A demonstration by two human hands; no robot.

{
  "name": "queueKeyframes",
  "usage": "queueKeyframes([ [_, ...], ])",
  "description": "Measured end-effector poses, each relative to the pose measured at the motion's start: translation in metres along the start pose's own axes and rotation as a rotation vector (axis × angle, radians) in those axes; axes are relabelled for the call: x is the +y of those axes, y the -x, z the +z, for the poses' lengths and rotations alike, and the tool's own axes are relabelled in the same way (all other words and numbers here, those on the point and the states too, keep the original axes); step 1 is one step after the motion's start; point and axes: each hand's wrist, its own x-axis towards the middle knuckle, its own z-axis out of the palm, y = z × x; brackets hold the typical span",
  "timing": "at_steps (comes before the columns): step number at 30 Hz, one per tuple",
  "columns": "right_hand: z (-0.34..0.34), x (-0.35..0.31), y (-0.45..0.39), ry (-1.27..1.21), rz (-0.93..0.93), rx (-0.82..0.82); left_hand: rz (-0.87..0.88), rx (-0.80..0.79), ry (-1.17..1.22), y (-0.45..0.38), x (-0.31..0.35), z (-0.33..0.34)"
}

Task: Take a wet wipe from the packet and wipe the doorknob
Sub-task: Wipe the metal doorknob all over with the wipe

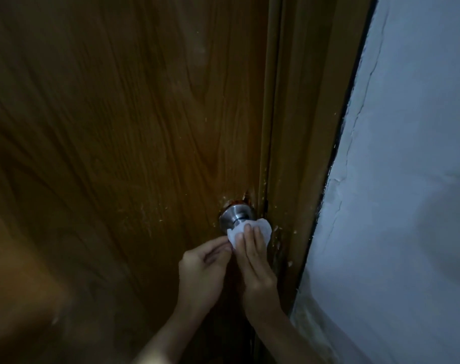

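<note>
Brown wooden door (113,143) fills most of view, dim light. Pale wall (407,179) at right, cracked along door frame (302,153). Right hand (253,261) flat, fingers together, pressing white wipe (263,228) over metal doorknob (235,216) near door edge. Left hand (202,269) just beside, thumb and fingertips pinching wipe's lower left corner. Knob mostly covered, only collar showing.
</note>
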Motion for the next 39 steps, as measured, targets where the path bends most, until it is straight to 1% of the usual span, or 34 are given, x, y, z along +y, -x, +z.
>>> queueKeyframes([
  [2,0.006,0.003,0.011,0.061,-0.033,-0.054,-0.132,-0.019,0.184,0.002,0.003,0.005],
  [4,0.008,0.004,0.017,0.054,-0.014,-0.088,-0.221,-0.041,0.3,0.003,0.006,0.009],
  [6,0.008,0.001,0.016,0.085,0.008,-0.088,-0.298,-0.054,0.377,0.001,0.008,0.013],
  [8,0.008,-0.001,0.015,0.077,0.006,-0.048,-0.376,-0.051,0.447,-0.004,0.008,0.014],
  [11,0.007,0.0,0.017,0.002,0.06,-0.01,-0.434,-0.067,0.527,-0.01,0.007,0.017],
  [15,0.001,-0.003,0.015,-0.142,0.148,0.009,-0.455,-0.101,0.602,-0.01,0.004,0.018],
  [21,-0.012,0.004,0.007,-0.162,0.112,0.042,-0.455,-0.1,0.628,-0.009,0.002,0.013],
  [26,-0.02,0.001,0.004,-0.194,0.13,0.031,-0.502,-0.037,0.625,-0.006,-0.001,0.017],
  [29,-0.027,-0.001,0.008,-0.204,0.157,-0.04,-0.508,-0.03,0.584,-0.002,-0.002,0.02],
  [31,-0.031,-0.001,0.012,-0.22,0.184,-0.11,-0.504,-0.026,0.496,0.002,-0.004,0.022],
  [33,-0.035,-0.003,0.014,-0.256,0.224,-0.145,-0.498,-0.04,0.413,0.005,-0.008,0.023],
  [34,-0.037,-0.004,0.014,-0.266,0.251,-0.136,-0.496,-0.057,0.387,0.007,-0.008,0.022],
  [36,-0.042,-0.007,0.015,-0.266,0.329,-0.067,-0.505,-0.094,0.374,0.011,-0.009,0.019],
  [38,-0.048,-0.011,0.017,-0.303,0.46,0.004,-0.525,-0.101,0.398,0.018,-0.007,0.015],
  [39,-0.051,-0.015,0.018,-0.332,0.53,0.014,-0.523,-0.098,0.408,0.022,-0.006,0.012],
])
